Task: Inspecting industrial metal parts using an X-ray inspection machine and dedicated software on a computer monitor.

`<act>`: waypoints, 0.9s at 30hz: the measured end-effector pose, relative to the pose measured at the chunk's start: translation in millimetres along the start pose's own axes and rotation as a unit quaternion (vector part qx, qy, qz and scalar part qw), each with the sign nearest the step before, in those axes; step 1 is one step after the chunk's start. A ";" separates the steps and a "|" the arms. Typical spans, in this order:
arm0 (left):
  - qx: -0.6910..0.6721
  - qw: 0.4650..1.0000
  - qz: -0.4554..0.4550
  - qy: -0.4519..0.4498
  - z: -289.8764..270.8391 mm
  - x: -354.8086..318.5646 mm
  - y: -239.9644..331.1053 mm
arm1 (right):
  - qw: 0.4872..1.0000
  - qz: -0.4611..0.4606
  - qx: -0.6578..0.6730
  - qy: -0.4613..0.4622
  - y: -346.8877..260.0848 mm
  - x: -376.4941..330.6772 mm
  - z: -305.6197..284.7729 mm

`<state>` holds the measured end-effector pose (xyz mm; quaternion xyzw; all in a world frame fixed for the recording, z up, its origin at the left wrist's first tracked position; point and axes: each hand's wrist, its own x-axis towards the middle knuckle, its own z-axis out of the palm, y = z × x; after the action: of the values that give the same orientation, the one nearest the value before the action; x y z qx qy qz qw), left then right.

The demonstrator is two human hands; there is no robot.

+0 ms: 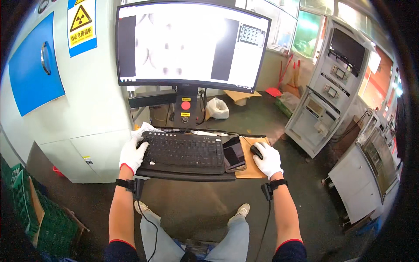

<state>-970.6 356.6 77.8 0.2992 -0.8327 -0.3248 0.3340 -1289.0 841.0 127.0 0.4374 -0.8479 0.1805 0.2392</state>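
Note:
Both hands wear white gloves. At the left end of a black keyboard, my left hand rests with its fingers reaching over the edge keys; it grips nothing that I can see. My right hand lies over a black computer mouse, its fingers curved round it. Under the mouse is a tan board. Between keyboard and mouse lies a dark smartphone. Above them a wide monitor displays a pale grey picture with dark round spots and a small inset at its right.
A pale cabinet with a blue door stands close on the left. Below the monitor is a red button. A white bag sits behind the keyboard tray. Grey equipment racks stand at right, green crates at lower left.

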 end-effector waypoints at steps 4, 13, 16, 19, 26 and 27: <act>0.017 1.000 0.004 0.015 2.3 0.1 0.2 | 1.000 0.000 -0.007 0.006 -2.1 -2.2 -1.0; 0.043 0.999 -0.020 0.008 1.3 -0.9 2.6 | 1.000 0.004 -0.009 0.007 -2.7 -2.6 0.5; 0.062 0.998 -0.011 0.010 -0.9 -1.7 8.0 | 1.000 0.008 -0.013 0.001 -3.3 -3.1 0.3; 0.068 0.998 -0.002 0.014 -1.7 -2.1 9.6 | 1.000 0.007 -0.011 -0.001 -2.3 -2.3 1.7; 0.052 0.998 -0.006 0.018 -0.7 -3.4 8.1 | 1.000 0.005 -0.001 -0.001 -4.4 -1.4 0.8; 0.048 0.999 -0.009 0.019 -0.1 -3.0 6.2 | 1.000 0.005 0.001 -0.003 -5.2 -0.9 0.4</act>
<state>-970.4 362.5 81.4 0.3280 -0.8383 -0.2817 0.3322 -1284.4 838.6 126.7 0.4335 -0.8508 0.1813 0.2354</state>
